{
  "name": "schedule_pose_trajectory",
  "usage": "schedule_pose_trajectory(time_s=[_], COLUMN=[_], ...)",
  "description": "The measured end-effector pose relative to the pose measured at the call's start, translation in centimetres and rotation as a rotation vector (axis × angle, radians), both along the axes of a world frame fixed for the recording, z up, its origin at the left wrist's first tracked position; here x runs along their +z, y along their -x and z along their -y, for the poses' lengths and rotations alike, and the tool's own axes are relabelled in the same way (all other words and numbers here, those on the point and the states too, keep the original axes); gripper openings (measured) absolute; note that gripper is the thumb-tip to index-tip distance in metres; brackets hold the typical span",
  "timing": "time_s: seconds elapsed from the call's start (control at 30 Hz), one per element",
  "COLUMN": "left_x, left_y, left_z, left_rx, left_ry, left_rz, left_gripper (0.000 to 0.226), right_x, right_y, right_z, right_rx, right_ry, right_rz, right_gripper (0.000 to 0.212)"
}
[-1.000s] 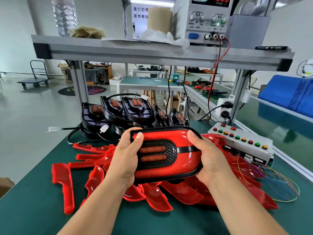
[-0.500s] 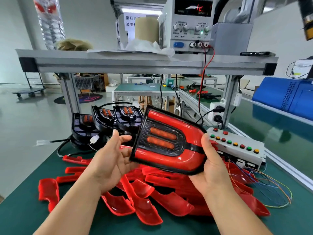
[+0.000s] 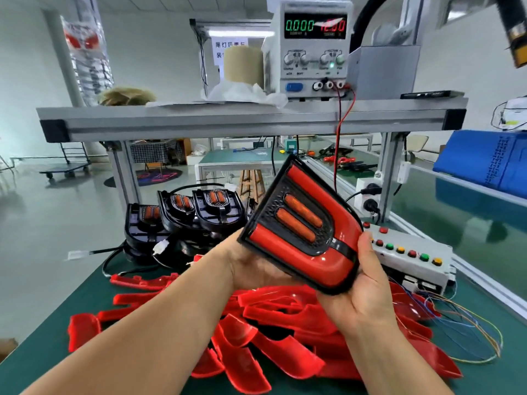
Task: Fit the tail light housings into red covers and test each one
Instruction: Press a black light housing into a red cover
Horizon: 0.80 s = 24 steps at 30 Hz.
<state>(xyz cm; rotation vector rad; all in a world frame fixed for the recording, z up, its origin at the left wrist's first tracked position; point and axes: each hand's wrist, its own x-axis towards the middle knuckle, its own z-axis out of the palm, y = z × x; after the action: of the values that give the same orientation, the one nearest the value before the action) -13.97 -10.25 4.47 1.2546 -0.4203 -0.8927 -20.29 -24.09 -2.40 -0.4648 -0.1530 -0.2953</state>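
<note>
R hand (image 3: 362, 295) grips tilted red-covered tail light (image 3: 299, 227).

Assembled tail light (image 3: 322, 269): glossy red plastic is seen around a matt, textured black insert.
Loose red covers (image 3: 285, 337): smooth, shiny plastic.
Bench top (image 3: 51, 360): matt green mat.
Shelf (image 3: 228, 121): brushed metal.

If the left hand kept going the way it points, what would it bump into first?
The left hand points straight at the tail light in the right hand; it probably meets its back right away.

Left hand (image 3: 252, 266) palm-up, fingers hidden; right hand (image 3: 368, 289) gripping
</note>
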Motion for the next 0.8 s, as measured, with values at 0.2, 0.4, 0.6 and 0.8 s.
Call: schedule_pose_trajectory(time_s=[0.2, 0.4, 0.6, 0.8], left_x=[1.4, -1.1, -2.7, -2.4], left_y=[-2.3, -4.2, -3.8, -4.1], left_z=[0.2, -2.9, -6.2, -8.1], left_rx=[0.257, 0.168, 0.351, 0.684], left_ry=[0.121, 0.090, 0.157, 0.593], left_rz=[0.113, -0.028, 0.052, -0.198], left_gripper=[0.061, 0.086, 0.030, 0.027], right_x=[-0.6, -0.4, -1.0, -1.4], right_y=[0.1, -0.7, -0.8, -0.9], right_z=[0.0, 0.0, -0.5, 0.6], right_rx=[0.040, -0.109, -0.204, -0.526], right_ry=[0.086, 0.065, 0.585, 1.689], right_rz=[0.026, -0.124, -0.179, -0.441], right_gripper=[0.051, 0.052, 0.052, 0.046])
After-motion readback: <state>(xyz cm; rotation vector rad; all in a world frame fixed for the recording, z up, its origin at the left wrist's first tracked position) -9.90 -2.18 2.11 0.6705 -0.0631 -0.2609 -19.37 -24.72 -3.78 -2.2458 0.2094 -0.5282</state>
